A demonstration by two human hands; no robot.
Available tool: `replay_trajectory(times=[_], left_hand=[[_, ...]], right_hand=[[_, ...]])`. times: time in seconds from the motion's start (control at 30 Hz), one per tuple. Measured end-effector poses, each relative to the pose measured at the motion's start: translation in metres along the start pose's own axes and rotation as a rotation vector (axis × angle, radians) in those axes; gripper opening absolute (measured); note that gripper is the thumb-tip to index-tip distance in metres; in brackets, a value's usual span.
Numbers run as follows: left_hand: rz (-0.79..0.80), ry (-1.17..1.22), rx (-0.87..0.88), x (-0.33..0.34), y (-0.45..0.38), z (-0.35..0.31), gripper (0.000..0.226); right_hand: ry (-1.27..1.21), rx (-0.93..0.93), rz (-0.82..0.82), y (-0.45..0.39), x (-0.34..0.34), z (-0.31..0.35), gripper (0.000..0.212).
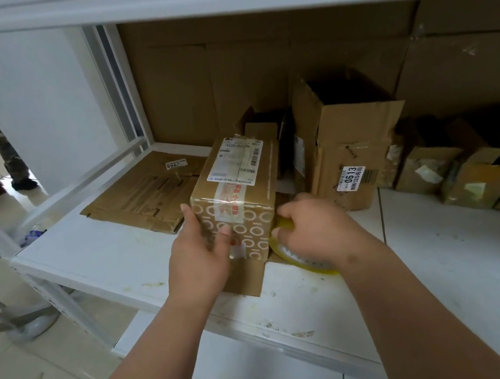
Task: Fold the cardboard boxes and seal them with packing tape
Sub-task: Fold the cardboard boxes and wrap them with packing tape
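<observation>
The left hand [199,256] lies with straight fingers against the near-left corner of a small closed cardboard box [237,198], thumb on the patterned front face, steadying it on the white shelf [115,256]. The right hand [310,229] curls around a yellowish roll of packing tape [288,250], held low against the box's right front edge. Under the box, toward the wrists, a loose cardboard flap [246,280] sticks out. Beyond the left fingertips, a flattened carton [144,194] lies flat on the shelf. Just behind the right hand stands an open box with a 0613 label [346,154], flaps up, crowding the taped box's right side; a narrow open box [265,128] is wedged behind. Further right of the grip, several small boxes [455,173] line the back.
</observation>
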State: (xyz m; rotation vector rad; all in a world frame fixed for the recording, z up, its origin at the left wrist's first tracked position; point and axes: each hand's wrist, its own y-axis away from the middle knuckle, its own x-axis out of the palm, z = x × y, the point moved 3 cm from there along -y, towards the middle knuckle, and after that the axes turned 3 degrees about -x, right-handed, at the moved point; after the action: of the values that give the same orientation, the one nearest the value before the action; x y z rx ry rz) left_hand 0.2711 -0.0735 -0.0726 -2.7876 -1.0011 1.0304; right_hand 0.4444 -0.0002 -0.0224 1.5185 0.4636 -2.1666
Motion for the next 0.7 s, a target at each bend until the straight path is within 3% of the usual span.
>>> replay_trajectory(times=[0.13, 0.27, 0.47, 0.63, 0.7], left_hand=[[0.078, 0.25, -0.026, -0.005, -0.009, -0.004, 0.125], [0.134, 0.373, -0.006, -0.015, -0.02, -0.007, 0.145], [0.198, 0.22, 0.062, -0.02, -0.035, -0.006, 0.151], [0.268, 0.102, 0.074, -0.025, -0.051, 0.002, 0.131], [0.174, 0.022, 0.122, -0.027, -0.052, 0.006, 0.115]], right_hand=[[-0.155, -0.028, 0.009, 0.005, -0.002, 0.012, 0.038], [-0.349, -0.042, 0.034, 0.009, -0.005, 0.02, 0.065], [-0.548, -0.043, 0.023, 0.014, 0.004, 0.026, 0.05], [-0.782, 0.048, -0.009, 0.018, 0.022, 0.019, 0.05], [-0.87, 0.092, 0.028, 0.02, 0.03, 0.016, 0.044]])
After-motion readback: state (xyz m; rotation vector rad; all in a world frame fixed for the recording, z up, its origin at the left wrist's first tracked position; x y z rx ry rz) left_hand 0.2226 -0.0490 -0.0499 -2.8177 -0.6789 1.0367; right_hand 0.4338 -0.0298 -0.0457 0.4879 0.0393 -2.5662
